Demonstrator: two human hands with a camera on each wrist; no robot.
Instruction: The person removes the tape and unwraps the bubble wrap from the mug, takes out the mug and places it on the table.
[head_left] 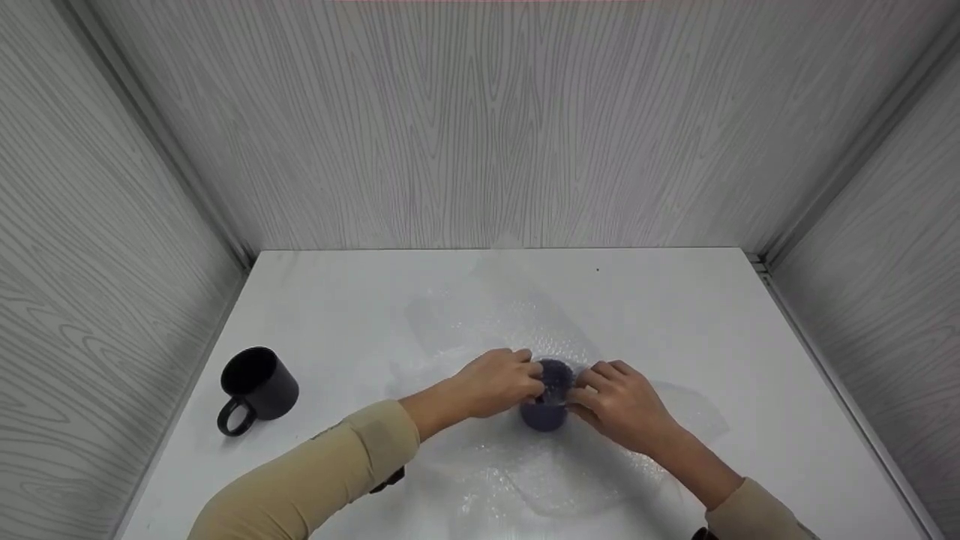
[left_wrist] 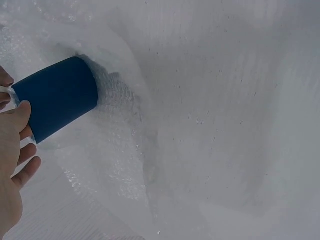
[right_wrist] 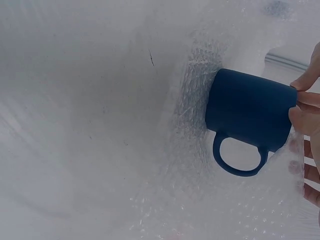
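Observation:
A dark blue mug [head_left: 544,418] stands on a sheet of clear bubble wrap [head_left: 517,480], with some of the wrap showing inside its mouth. At the left of the rim, my left hand [head_left: 501,382] pinches bubble wrap, its thumb overlapping the mug [left_wrist: 57,97] in the left wrist view. My right hand [head_left: 621,401] is at the opposite side of the rim, thumb and fingers pinching wrap there. The right wrist view shows the handle [right_wrist: 240,172] of the blue mug, and clear film covering several of my right fingers.
A black mug [head_left: 262,386] stands on the left side of the white table [head_left: 750,420], its handle toward the front left. Grey wood-grain panels [head_left: 487,127] enclose the table at the back and both sides. The bubble wrap spreads across the table's middle.

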